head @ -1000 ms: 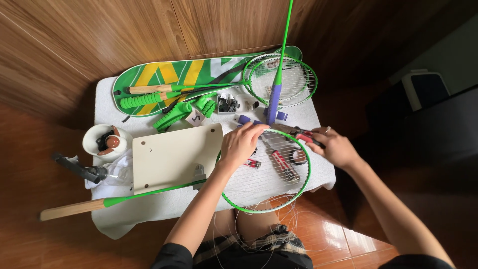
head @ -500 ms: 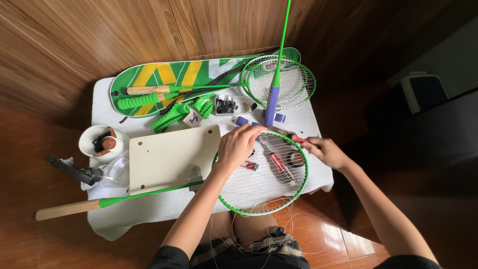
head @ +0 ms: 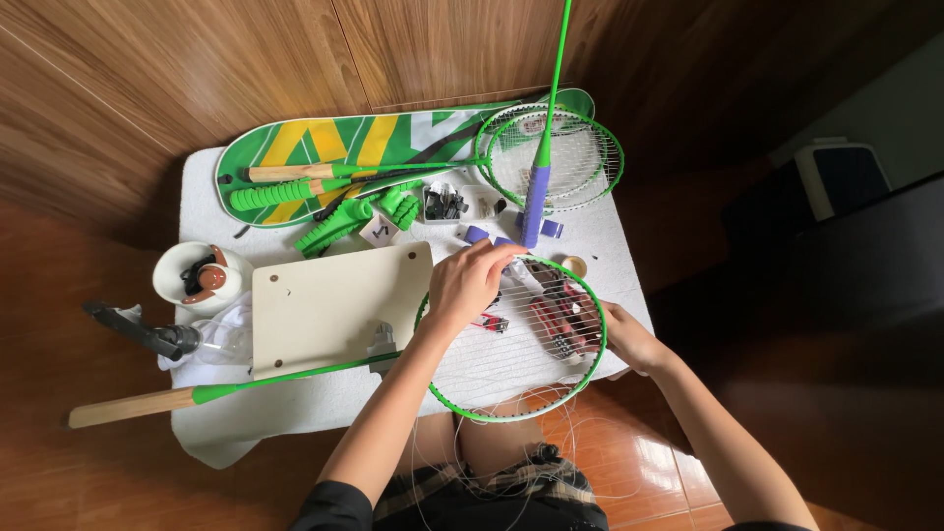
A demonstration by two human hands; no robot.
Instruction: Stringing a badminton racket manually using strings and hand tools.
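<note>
A green racket lies flat on the white-covered desk at the centre of the frame, its wooden handle running out to the lower left and its round head sitting just in front of the person. The left hand rests on the upper rim of that head, fingers curled down and pinched together on the strings or the frame edge — which of the two is hard to tell from here. The right hand is at the right rim of the head, fingers closed around the frame there. Loose string trails off the lower edge of the head toward the person's lap.

Under the strings lie red-handled tools. Left of the head sits a pale board, and further left a white cup. At the top of the frame a second racket lies across a green and yellow racket cover, with green grips beside it.
</note>
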